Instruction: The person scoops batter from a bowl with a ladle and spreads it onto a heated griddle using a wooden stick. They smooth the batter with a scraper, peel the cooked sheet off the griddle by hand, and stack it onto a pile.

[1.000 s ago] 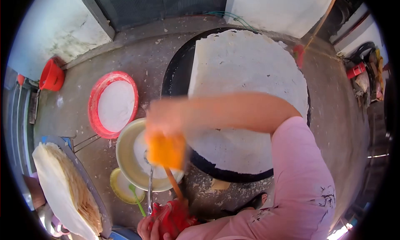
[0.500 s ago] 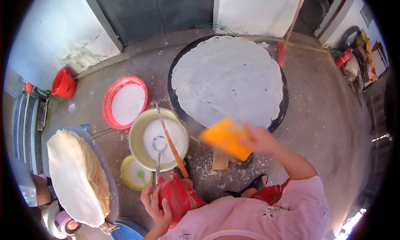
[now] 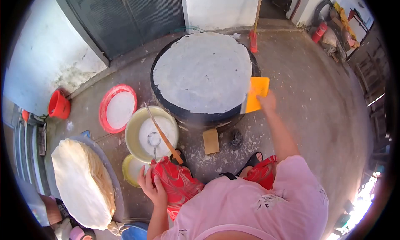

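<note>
My right hand (image 3: pixel 268 101) is closed on a flat orange scraper (image 3: pixel 258 90), held at the right rim of a large round black griddle (image 3: pixel 187 113). A thin pale sheet of batter (image 3: pixel 202 73) covers most of the griddle. My left hand (image 3: pixel 154 189) rests by my red-clad knee with its fingers apart. Just beyond it is a cream basin (image 3: pixel 131 146) of white batter, with a ladle (image 3: pixel 154 139) in it. A long wooden-handled stick (image 3: pixel 164 136) lies across the basin.
A red basin (image 3: pixel 103 109) of white powder or batter and a smaller yellow bowl (image 3: pixel 128 173) stand near the cream basin. At left is a stack of pale flatbreads (image 3: pixel 81 181). A red bucket (image 3: pixel 59 105) stands by the wall, and a wooden block (image 3: pixel 211 141) lies before the griddle.
My right hand has carried the scraper from the griddle's near edge to its right rim. The view has shifted; my left hand stays by the knee.
</note>
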Action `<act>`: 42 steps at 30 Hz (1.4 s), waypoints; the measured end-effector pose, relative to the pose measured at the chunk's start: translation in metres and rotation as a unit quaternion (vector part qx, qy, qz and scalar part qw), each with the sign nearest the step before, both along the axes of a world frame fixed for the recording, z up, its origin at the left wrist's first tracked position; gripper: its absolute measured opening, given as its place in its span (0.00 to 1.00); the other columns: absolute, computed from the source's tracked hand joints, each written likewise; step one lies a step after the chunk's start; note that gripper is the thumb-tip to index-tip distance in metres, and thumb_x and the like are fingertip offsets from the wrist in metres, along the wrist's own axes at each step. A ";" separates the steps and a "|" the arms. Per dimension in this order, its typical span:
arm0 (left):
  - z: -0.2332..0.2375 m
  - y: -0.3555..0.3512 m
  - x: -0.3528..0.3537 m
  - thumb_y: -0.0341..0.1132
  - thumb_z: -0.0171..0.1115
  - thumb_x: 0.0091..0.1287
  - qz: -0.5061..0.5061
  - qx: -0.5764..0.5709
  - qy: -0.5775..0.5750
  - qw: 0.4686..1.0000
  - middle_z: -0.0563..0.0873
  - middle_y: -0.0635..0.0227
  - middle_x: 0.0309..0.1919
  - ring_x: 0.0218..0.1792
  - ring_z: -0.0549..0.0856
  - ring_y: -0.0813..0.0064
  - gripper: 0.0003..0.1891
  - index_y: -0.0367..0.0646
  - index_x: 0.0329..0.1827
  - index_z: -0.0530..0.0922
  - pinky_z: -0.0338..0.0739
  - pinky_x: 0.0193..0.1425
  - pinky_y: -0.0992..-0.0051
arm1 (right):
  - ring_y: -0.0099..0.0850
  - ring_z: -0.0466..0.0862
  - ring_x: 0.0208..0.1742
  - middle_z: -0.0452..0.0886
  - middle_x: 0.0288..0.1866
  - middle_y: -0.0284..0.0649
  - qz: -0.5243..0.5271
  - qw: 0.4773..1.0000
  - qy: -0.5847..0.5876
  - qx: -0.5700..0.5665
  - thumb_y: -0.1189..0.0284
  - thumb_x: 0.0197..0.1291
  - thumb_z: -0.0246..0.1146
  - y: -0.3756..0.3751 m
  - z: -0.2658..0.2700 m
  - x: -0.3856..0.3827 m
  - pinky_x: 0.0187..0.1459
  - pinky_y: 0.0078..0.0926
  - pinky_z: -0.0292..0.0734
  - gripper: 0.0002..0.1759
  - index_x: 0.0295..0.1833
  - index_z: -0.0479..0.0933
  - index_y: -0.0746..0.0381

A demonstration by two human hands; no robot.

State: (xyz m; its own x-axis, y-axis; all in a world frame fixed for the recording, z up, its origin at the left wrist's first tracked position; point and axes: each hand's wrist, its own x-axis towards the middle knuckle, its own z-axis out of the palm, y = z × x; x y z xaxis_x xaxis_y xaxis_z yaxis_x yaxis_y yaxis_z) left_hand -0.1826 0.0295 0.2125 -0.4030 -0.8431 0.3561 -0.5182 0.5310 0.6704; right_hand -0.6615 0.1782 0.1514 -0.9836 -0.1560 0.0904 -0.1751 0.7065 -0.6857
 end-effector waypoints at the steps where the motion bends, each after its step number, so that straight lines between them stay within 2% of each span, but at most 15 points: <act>1: 0.002 0.000 -0.001 0.29 0.50 0.61 0.001 -0.003 -0.004 1.000 0.68 0.54 0.56 0.50 0.70 0.59 0.15 0.35 0.51 0.73 0.64 0.54 0.67 | 0.43 0.80 0.42 0.80 0.39 0.48 -0.003 1.000 0.006 -0.008 0.67 0.42 0.66 -0.002 -0.012 0.024 0.44 0.37 0.73 0.24 0.46 0.71 0.62; 4: 0.002 0.000 -0.004 0.29 0.51 0.61 -0.002 0.000 0.010 1.000 0.68 0.54 0.56 0.50 0.70 0.60 0.15 0.35 0.50 0.73 0.64 0.54 0.68 | 0.41 0.80 0.42 0.80 0.40 0.47 -0.007 0.999 -0.029 -0.044 0.72 0.42 0.67 -0.012 -0.010 0.124 0.44 0.34 0.74 0.25 0.48 0.69 0.64; 5: 0.001 0.000 -0.005 0.29 0.51 0.60 -0.005 0.008 0.027 1.000 0.68 0.55 0.56 0.50 0.70 0.60 0.15 0.35 0.50 0.73 0.64 0.54 0.68 | 0.42 0.80 0.42 0.79 0.40 0.48 0.052 0.991 -0.020 -0.121 0.72 0.43 0.66 -0.010 -0.019 0.152 0.44 0.35 0.74 0.25 0.49 0.67 0.64; 11: -0.002 -0.002 -0.004 0.29 0.51 0.60 -0.030 -0.022 0.013 0.999 0.69 0.55 0.56 0.52 0.69 0.59 0.15 0.36 0.50 0.74 0.63 0.55 0.67 | 0.48 0.79 0.39 0.79 0.36 0.49 0.337 0.938 -0.082 -0.019 0.64 0.46 0.63 -0.012 0.012 0.226 0.39 0.40 0.73 0.23 0.48 0.68 0.59; 13: -0.001 -0.003 -0.004 0.29 0.51 0.60 -0.027 -0.025 0.009 0.999 0.69 0.55 0.55 0.52 0.69 0.58 0.15 0.36 0.50 0.74 0.63 0.55 0.67 | 0.44 0.79 0.36 0.79 0.34 0.45 0.343 0.938 -0.043 0.006 0.68 0.44 0.62 -0.019 0.031 0.220 0.37 0.39 0.73 0.20 0.46 0.71 0.58; 16: 0.001 -0.002 -0.003 0.29 0.52 0.59 -0.022 -0.021 0.012 0.999 0.69 0.55 0.55 0.52 0.68 0.58 0.15 0.36 0.50 0.74 0.62 0.55 0.67 | 0.34 0.74 0.31 0.75 0.29 0.33 0.399 0.866 0.297 0.048 0.73 0.37 0.60 -0.028 0.038 0.194 0.32 0.32 0.71 0.17 0.39 0.75 0.57; 22: 0.000 -0.004 -0.004 0.30 0.53 0.59 -0.024 -0.014 0.022 0.999 0.69 0.54 0.55 0.52 0.69 0.58 0.16 0.35 0.50 0.74 0.63 0.54 0.67 | 0.30 0.74 0.31 0.74 0.30 0.32 0.449 0.797 0.393 0.091 0.73 0.42 0.56 -0.072 0.025 0.182 0.31 0.29 0.69 0.12 0.37 0.74 0.56; 26: 0.004 -0.001 -0.013 0.29 0.53 0.57 -0.037 -0.016 0.028 0.999 0.69 0.53 0.55 0.51 0.69 0.56 0.16 0.35 0.50 0.74 0.64 0.54 0.66 | 0.31 0.74 0.30 0.74 0.28 0.33 0.420 0.808 0.398 0.115 0.72 0.44 0.54 -0.125 0.025 0.164 0.30 0.30 0.69 0.10 0.36 0.74 0.56; 29: 0.000 -0.001 -0.018 0.28 0.53 0.56 -0.061 0.002 0.038 0.997 0.69 0.53 0.55 0.52 0.69 0.56 0.17 0.35 0.50 0.74 0.65 0.54 0.66 | 0.34 0.76 0.30 0.75 0.27 0.34 0.391 0.833 0.375 0.112 0.72 0.43 0.57 -0.145 0.035 0.154 0.29 0.32 0.70 0.09 0.35 0.74 0.57; 31: -0.001 -0.002 -0.020 0.27 0.54 0.55 -0.062 -0.013 0.033 0.997 0.69 0.53 0.55 0.53 0.69 0.55 0.18 0.35 0.50 0.74 0.65 0.54 0.65 | 0.39 0.78 0.31 0.78 0.29 0.38 0.357 0.895 0.268 0.003 0.70 0.44 0.60 -0.137 0.065 0.162 0.32 0.36 0.72 0.11 0.37 0.74 0.61; 32: -0.001 -0.003 -0.021 0.27 0.54 0.55 -0.063 -0.008 0.046 0.997 0.69 0.53 0.55 0.53 0.69 0.55 0.18 0.35 0.50 0.74 0.65 0.53 0.65 | 0.39 0.78 0.31 0.78 0.29 0.38 0.359 0.895 0.266 0.007 0.70 0.44 0.60 -0.132 0.067 0.159 0.32 0.36 0.72 0.11 0.37 0.74 0.61; 34: 0.000 -0.004 -0.023 0.28 0.54 0.55 -0.065 0.002 0.058 0.996 0.70 0.52 0.55 0.53 0.69 0.55 0.18 0.35 0.51 0.73 0.65 0.53 0.65 | 0.37 0.81 0.32 0.81 0.32 0.40 0.223 0.969 0.099 -0.049 0.70 0.44 0.63 -0.110 0.067 0.146 0.35 0.32 0.74 0.15 0.40 0.74 0.65; 35: 0.001 -0.006 -0.024 0.28 0.54 0.55 -0.067 -0.011 0.050 0.996 0.70 0.52 0.55 0.53 0.69 0.55 0.18 0.35 0.51 0.74 0.66 0.52 0.65 | 0.37 0.81 0.32 0.81 0.32 0.40 0.222 0.969 0.098 -0.045 0.70 0.44 0.63 -0.097 0.055 0.135 0.35 0.32 0.74 0.15 0.40 0.74 0.65; 37: 0.002 -0.007 -0.024 0.27 0.54 0.55 -0.071 -0.024 0.042 0.996 0.70 0.52 0.54 0.53 0.69 0.54 0.18 0.35 0.51 0.74 0.66 0.52 0.65 | 0.30 0.81 0.32 0.82 0.33 0.42 0.129 0.953 -0.103 -0.253 0.72 0.45 0.65 -0.073 0.016 0.111 0.36 0.27 0.74 0.16 0.41 0.75 0.68; 42: 0.005 -0.005 -0.028 0.27 0.54 0.55 -0.092 -0.001 0.045 0.995 0.70 0.53 0.54 0.54 0.68 0.55 0.18 0.35 0.50 0.74 0.66 0.52 0.65 | 0.26 0.81 0.32 0.81 0.32 0.40 0.116 0.942 -0.191 -0.250 0.73 0.44 0.66 -0.042 -0.009 0.127 0.36 0.24 0.74 0.15 0.39 0.76 0.69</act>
State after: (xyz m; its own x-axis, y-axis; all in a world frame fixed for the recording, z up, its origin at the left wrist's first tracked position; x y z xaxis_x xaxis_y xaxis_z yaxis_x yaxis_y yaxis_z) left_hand -0.2105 0.0245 0.2173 -0.5170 -0.7568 0.3999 -0.3495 0.6131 0.7085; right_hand -0.5343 0.1360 0.1424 -0.9045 -0.4016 -0.1432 0.0418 0.2507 -0.9672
